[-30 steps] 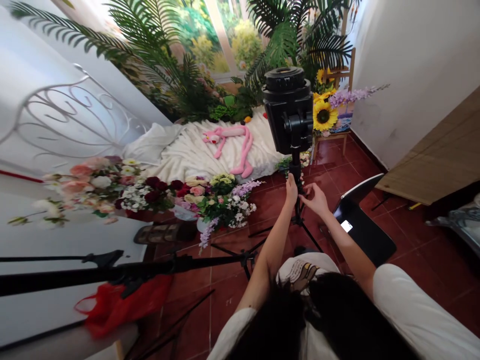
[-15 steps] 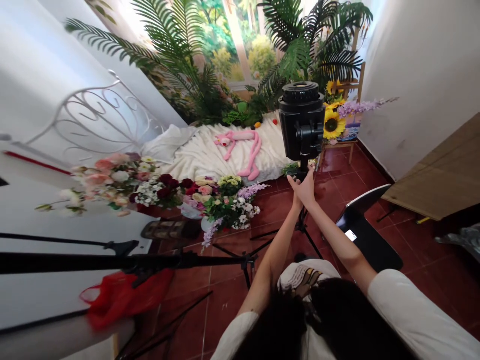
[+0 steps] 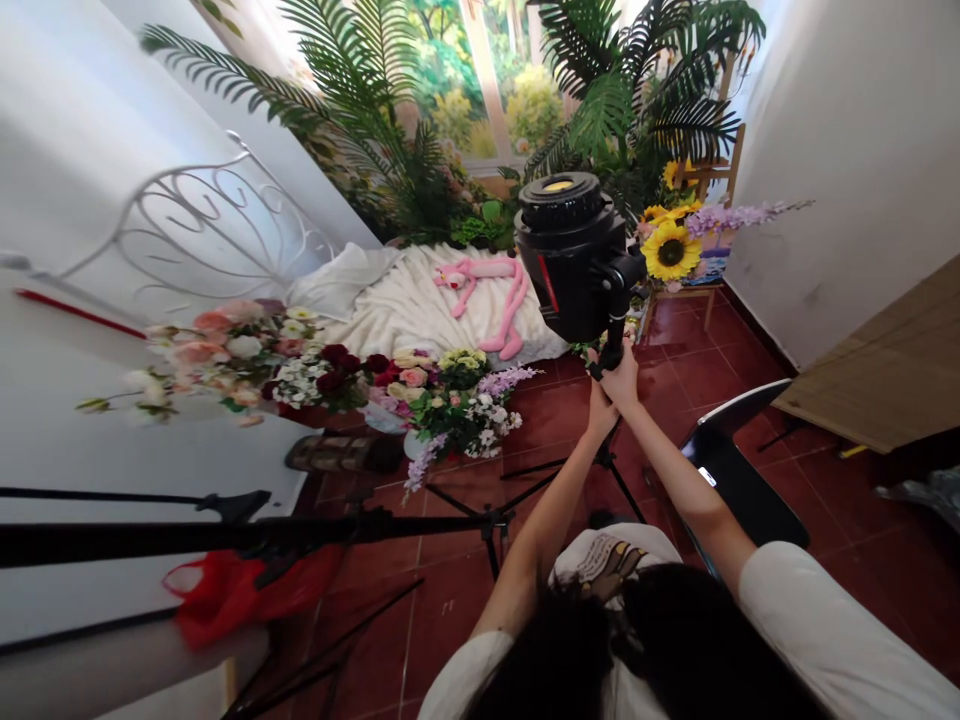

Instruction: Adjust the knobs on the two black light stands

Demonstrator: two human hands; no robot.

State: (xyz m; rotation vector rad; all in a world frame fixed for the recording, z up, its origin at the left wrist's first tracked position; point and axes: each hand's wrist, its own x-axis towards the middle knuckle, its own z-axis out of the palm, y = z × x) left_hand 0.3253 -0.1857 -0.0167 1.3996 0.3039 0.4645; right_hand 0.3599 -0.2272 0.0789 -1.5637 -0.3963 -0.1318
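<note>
red tiles cover the floor (image 3: 555, 410), and a white wall (image 3: 840, 130) goes up on the right side. the right hand (image 3: 624, 375) is wrapped around the black pole (image 3: 616, 335), just under the big lamp (image 3: 574, 270). the left hand (image 3: 601, 412) is right below, up against the right hand and partly hidden by it, so i cannot tell how its fingers sit. the lamp is on top of the pole, leaning a bit to the left. it is black, with a red stripe on its side and a yellow spot in its round top. to the right of the arms is a black chair (image 3: 757, 495) with a small white thing (image 3: 706, 477) on it. to the left are lots of flowers (image 3: 465, 400) and a long black stand (image 3: 150, 542), near a red bag (image 3: 225, 605). past the lamp, a pink toy (image 3: 513, 312) lies on a cream blanket (image 3: 390, 310). yellow sunflowers (image 3: 670, 251) are to the right of the lamp. big green leaves (image 3: 360, 75) are at the back, by a bright garden picture (image 3: 531, 110).
</note>
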